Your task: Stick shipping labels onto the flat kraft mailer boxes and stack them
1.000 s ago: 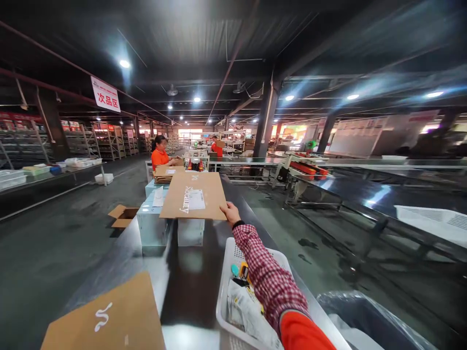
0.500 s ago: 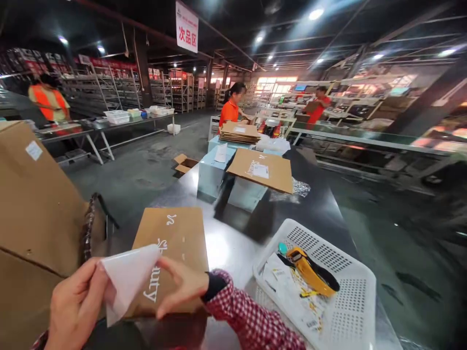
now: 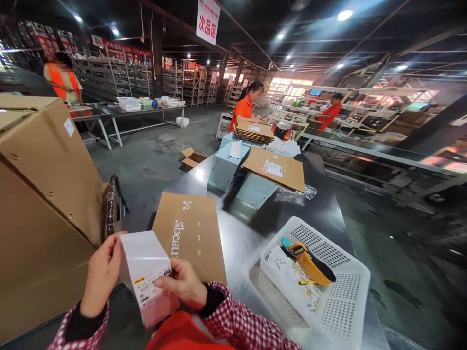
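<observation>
Counter (image 3: 237,238), metal; carton (image 3: 199,233), near left upon it; label (image 3: 144,257), nearer, pinched by fingers of left hand (image 3: 100,272) and right hand (image 3: 186,284), apparently being spread or peeled, the next move calling for a taut, even hold.

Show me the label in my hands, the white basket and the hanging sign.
Label (image 3: 143,290), head view: its printed part.
White basket (image 3: 343,302), head view: a bare perforated part.
Hanging sign (image 3: 207,27), head view: its red characters.
</observation>
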Demonstrator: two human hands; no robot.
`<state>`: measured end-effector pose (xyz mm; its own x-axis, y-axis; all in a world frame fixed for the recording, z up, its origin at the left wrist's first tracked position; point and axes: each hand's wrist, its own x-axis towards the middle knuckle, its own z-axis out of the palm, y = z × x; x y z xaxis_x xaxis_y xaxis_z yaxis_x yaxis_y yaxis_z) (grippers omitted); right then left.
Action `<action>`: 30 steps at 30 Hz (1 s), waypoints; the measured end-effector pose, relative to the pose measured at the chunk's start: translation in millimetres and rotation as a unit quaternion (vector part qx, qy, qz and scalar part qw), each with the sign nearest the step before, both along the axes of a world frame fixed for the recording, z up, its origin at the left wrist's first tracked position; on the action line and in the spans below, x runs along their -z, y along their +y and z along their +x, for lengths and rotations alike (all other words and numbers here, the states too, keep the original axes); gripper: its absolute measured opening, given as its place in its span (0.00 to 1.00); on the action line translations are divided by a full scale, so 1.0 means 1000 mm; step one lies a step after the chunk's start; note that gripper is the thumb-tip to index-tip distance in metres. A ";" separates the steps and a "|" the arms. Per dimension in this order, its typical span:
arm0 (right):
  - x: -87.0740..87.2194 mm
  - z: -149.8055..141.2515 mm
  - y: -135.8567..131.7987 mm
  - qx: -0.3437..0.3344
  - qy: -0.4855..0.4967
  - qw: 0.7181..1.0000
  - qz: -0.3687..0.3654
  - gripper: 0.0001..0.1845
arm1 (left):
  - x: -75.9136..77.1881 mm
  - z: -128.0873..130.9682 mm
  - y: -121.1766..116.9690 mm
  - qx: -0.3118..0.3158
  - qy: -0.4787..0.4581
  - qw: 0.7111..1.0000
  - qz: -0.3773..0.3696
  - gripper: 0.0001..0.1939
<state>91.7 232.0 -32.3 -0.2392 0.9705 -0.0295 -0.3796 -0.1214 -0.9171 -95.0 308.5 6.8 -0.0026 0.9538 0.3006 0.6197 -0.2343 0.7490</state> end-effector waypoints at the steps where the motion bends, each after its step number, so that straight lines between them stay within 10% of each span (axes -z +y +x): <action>1: 0.002 -0.003 -0.003 0.024 -0.005 1.000 0.004 0.23 | 0.006 -0.003 -0.004 0.008 0.003 1.000 0.011 0.27; 6: 0.012 -0.006 -0.015 0.076 -0.107 0.991 0.025 0.19 | 0.039 -0.003 -0.041 0.226 -0.059 0.966 -0.112 0.30; 13: 0.009 0.007 -0.019 0.169 -0.302 0.931 0.114 0.27 | 0.051 0.022 -0.066 0.151 -0.219 0.929 -0.256 0.31; 21: 0.016 0.004 -0.024 0.182 -0.288 0.939 0.034 0.15 | 0.044 0.026 -0.058 0.164 -0.124 0.939 -0.278 0.34; 30: 0.034 0.040 0.011 0.339 -0.190 0.921 0.008 0.15 | 0.094 0.009 -0.038 0.256 0.023 0.944 -0.207 0.23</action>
<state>131.7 242.7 -66.0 0.4459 0.8946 0.0300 -0.0140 0.0404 -0.9991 -86.3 270.7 -86.9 0.4952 0.8619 -0.1096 0.5383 -0.2053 0.8174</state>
